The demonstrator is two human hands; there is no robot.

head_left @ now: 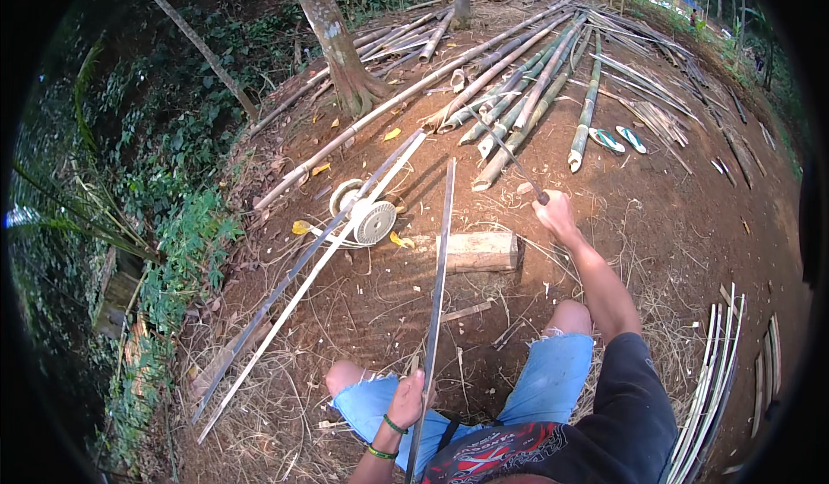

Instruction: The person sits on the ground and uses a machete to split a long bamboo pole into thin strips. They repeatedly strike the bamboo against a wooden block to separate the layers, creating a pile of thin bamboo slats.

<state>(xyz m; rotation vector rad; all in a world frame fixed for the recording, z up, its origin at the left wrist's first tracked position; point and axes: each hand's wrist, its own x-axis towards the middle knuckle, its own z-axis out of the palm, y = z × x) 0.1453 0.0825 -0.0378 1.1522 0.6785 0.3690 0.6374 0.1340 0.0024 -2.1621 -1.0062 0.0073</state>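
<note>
My left hand (406,400), with bands at its wrist, is closed around a long, dark bamboo strip (439,281) near its lower end. The strip stands out away from me, passing the left part of a wooden block (477,253) on the ground. Out ahead to the right, my right hand (555,214) grips the dark handle of a long-bladed knife (509,156). Its narrow blade points away and to the left, apart from the strip in this view. Left of the block, two more long strips, one dark (298,270) and one pale (321,264), lie side by side.
A round white fan-like object (375,223) lies partly under the two strips. Several bamboo poles (544,95) fan out ahead, with flip-flops (633,139) beside them. A tree trunk (332,44) rises at far left. Split strips (710,389) lie at my right.
</note>
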